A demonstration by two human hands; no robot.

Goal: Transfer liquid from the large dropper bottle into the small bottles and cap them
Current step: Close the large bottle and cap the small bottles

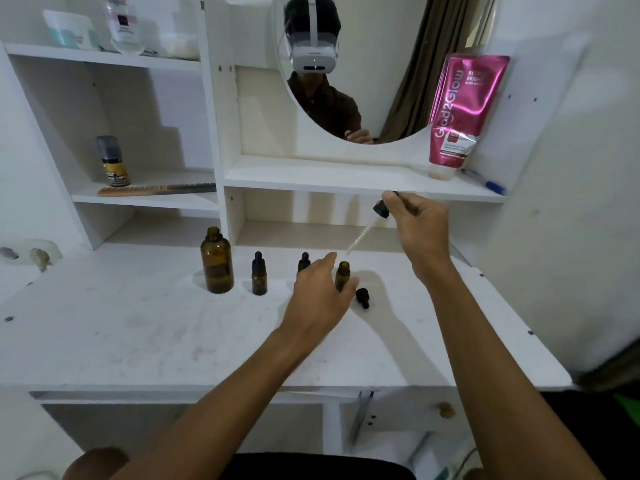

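1. Dropper pipette (363,233): pinched at its black cap by right hand (420,225) fingers, right of centre; glass tip slants down-left.
2. Open small bottle (342,274), centre frame: upright, just below-left of the tip; left hand (320,292) fingers loosely curled around it.
3. Large bottle (216,261): uncapped, left of centre.

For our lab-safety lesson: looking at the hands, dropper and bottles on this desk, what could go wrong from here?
1. The dropper in the right hand hangs tilted, its tip beside the open small bottle, so drops could land on the desk.
2. The left hand, reaching around that bottle, might tip it.
3. The large bottle stands uncapped; a knock would spill it.
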